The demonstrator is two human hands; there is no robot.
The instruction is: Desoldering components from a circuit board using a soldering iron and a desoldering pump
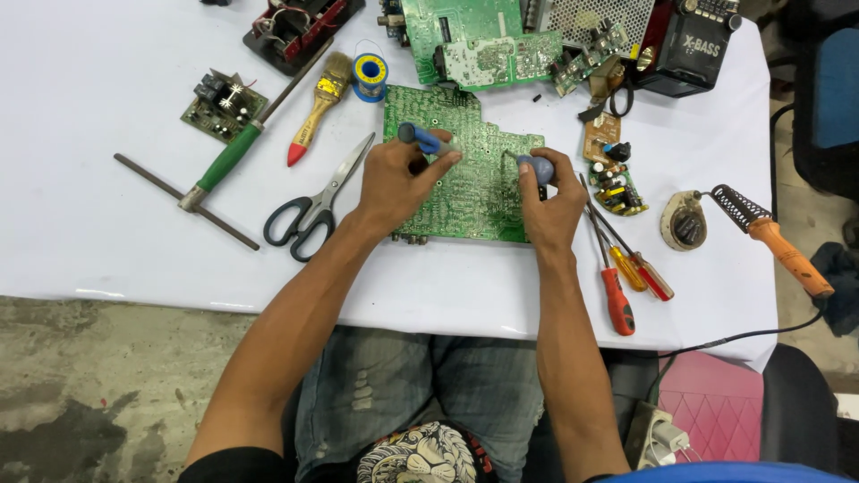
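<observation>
Now both hands (474,188) rest on green circuit board (465,165), each gripping a blue-handled tool (537,168).

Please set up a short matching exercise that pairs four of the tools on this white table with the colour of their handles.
Things:
1. scissors
2. soldering iron in its coiled stand
3. T-shaped tool
4. paintbrush

Handle colours:
A. green
B. wood with a red tip
C. black
D. orange

Right pairs: 1-C, 2-D, 3-A, 4-B.

The left hand and the right hand each hold a blue-handled tool over the green circuit board, so those are left out.
</observation>
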